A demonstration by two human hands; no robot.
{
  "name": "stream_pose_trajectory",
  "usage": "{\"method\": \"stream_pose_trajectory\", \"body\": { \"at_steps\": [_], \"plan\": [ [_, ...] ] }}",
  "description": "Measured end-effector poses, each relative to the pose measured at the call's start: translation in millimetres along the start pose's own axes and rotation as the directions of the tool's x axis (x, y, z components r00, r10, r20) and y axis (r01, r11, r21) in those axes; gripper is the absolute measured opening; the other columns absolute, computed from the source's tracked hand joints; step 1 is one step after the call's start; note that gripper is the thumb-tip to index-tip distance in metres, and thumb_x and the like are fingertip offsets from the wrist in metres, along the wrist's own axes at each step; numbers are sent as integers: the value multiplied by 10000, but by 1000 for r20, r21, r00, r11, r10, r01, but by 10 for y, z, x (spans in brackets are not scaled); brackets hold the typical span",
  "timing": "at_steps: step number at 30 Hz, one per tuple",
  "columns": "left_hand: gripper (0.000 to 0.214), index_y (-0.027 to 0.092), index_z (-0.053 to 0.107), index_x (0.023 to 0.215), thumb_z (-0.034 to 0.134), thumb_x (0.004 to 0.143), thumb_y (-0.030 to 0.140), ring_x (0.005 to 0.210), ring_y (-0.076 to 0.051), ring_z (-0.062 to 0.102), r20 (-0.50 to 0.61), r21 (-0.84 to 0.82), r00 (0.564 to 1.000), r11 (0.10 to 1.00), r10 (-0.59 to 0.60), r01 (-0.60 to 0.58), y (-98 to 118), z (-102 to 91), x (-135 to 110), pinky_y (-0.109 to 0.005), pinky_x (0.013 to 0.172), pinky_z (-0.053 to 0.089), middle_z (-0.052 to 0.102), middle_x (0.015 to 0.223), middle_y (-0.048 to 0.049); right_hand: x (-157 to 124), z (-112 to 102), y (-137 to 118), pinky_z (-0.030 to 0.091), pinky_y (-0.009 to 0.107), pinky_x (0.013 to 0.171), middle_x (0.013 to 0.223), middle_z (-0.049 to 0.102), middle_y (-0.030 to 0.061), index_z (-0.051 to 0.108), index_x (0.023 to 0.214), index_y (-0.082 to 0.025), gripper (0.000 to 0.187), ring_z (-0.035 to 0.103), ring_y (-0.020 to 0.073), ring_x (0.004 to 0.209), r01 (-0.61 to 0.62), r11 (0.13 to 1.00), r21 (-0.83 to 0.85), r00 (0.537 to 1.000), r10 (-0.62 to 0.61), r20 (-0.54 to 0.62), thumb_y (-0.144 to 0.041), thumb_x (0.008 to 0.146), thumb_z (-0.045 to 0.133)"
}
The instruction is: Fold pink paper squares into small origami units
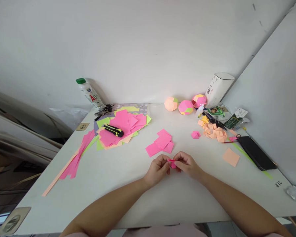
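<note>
My left hand (158, 170) and my right hand (187, 165) meet at the middle of the white table (128, 200). Both pinch a small folded pink paper piece (172, 163) between their fingertips, just above the tabletop. A short way beyond them lies a small pile of pink paper squares (160, 143). A tiny folded pink unit (195, 134) sits to the right of that pile.
A heap of pink, green and orange sheets (122, 126) with a black-yellow utility knife (113, 130) lies at the left back. Paper strips (75, 158) lie left. Three paper balls (185, 106), folded orange units (214, 130), an orange square (231, 156), a black case (256, 152), a bottle (90, 93).
</note>
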State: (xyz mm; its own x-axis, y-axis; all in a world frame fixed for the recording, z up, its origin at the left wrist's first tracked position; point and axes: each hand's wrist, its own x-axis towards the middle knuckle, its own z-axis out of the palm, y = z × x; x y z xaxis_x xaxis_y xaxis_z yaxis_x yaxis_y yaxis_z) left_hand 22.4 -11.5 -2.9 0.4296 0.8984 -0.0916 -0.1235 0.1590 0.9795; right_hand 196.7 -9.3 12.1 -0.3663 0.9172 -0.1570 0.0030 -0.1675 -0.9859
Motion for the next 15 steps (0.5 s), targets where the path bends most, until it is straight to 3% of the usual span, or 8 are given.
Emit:
{"method": "stream_pose_trajectory", "body": {
  "at_steps": [7,11,15],
  "plan": [
    [366,155,516,858,526,816,519,476,-80,463,-48,17,999,1000,-4,5,28,8,10,-218,482,368,525,599,33,-37,14,20,423,244,512,597,524,-34,514,784,-183,61,499,108,522,55,995,-82,998,-56,-12,-210,837,504],
    [365,147,541,910,502,837,502,474,-73,437,-58,-7,998,1000,1,-2,26,7,14,-215,473,358,506,611,35,-40,29,100,404,225,493,657,522,-32,480,846,-204,44,473,95,513,241,951,-194,970,-241,26,-167,840,501],
    [344,150,545,945,490,852,476,485,-74,424,-55,-40,998,999,-6,4,37,6,10,-212,480,352,485,601,42,-14,31,127,404,225,486,775,551,21,526,816,-203,74,486,105,563,453,819,-352,888,-451,96,-136,832,503]
  ]
}}
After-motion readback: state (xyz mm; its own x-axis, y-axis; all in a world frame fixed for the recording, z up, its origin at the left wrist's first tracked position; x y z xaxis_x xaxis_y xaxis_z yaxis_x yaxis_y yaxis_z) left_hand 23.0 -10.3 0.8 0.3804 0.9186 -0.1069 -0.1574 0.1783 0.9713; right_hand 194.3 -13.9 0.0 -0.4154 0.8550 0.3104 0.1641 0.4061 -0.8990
